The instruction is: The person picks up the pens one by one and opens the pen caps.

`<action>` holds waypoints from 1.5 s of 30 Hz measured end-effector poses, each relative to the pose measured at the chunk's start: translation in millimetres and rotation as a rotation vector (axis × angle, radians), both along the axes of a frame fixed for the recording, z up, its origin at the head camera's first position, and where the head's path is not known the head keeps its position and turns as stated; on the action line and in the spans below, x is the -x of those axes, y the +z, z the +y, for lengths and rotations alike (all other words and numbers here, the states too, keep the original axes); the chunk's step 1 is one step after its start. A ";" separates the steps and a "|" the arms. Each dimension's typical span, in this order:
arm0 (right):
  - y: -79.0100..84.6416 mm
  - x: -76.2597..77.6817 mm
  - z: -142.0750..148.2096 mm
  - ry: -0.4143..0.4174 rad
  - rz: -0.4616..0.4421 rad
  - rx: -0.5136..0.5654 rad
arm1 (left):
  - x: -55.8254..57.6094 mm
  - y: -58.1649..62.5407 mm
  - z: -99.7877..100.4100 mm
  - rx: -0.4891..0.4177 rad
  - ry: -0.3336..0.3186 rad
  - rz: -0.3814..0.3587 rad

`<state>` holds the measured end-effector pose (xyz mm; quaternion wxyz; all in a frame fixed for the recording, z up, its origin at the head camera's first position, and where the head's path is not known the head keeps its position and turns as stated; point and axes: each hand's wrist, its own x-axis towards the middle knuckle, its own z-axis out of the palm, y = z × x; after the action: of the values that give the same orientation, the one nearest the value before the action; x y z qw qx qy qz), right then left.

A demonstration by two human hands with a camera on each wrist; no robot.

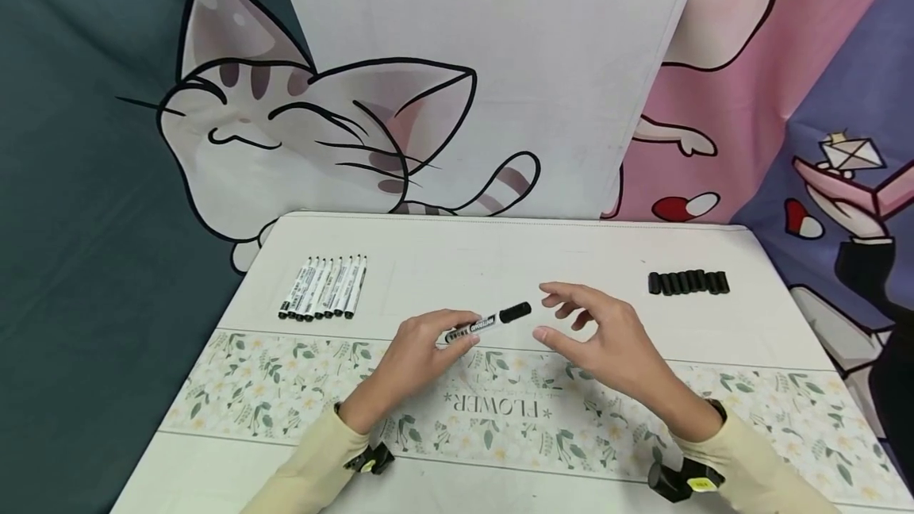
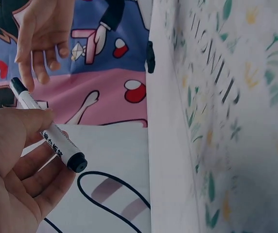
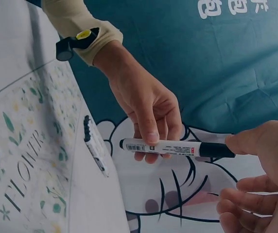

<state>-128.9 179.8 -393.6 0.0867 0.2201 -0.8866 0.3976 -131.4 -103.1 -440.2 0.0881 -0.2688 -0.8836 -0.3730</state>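
Note:
A whiteboard marker (image 1: 484,324) with a white barrel and a black cap (image 1: 516,312) is held above the table, tilted. My left hand (image 1: 417,349) pinches its barrel between thumb and fingers, with the capped end pointing right. Close to that cap, my right hand (image 1: 616,339) has its thumb and fingers spread and holds nothing. In the right wrist view, the right thumb (image 3: 255,143) overlaps the end of the cap; the head view has a gap there. The left wrist view shows the marker's black rear end (image 2: 77,162) beyond the left fingers.
Several uncapped markers (image 1: 324,289) lie side by side at the table's back left. A row of loose black caps (image 1: 688,282) lies at the back right. A floral strip (image 1: 286,375) printed with upside-down lettering crosses the table (image 1: 443,252). Cartoon-printed cloth (image 1: 500,86) hangs behind it.

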 end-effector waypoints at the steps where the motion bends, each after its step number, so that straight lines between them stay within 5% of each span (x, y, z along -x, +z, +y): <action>1: -0.4 -1.0 -0.9 0.009 -0.004 -0.001 | -2.6 -0.4 0.4 0.004 -0.004 0.004; 10: -10.1 -10.1 -8.7 0.084 -0.035 -0.008 | -20.4 -14.2 3.6 0.011 -0.032 -0.013; 20: -19.4 -16.0 -10.8 0.143 -0.002 -0.051 | -23.8 -22.7 3.5 0.009 -0.035 -0.025; 33: -19.6 -11.3 -12.7 0.177 0.233 -0.042 | -19.8 -22.7 6.6 0.013 -0.090 0.109; 45: -21.8 -8.6 -13.0 0.195 0.283 -0.027 | -15.6 -26.5 8.5 -0.011 -0.073 0.211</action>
<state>-120.3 166.8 -415.4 0.1687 0.3601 -0.8451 0.3573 -115.8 -94.6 -466.7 0.1686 -0.3379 -0.8570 -0.3505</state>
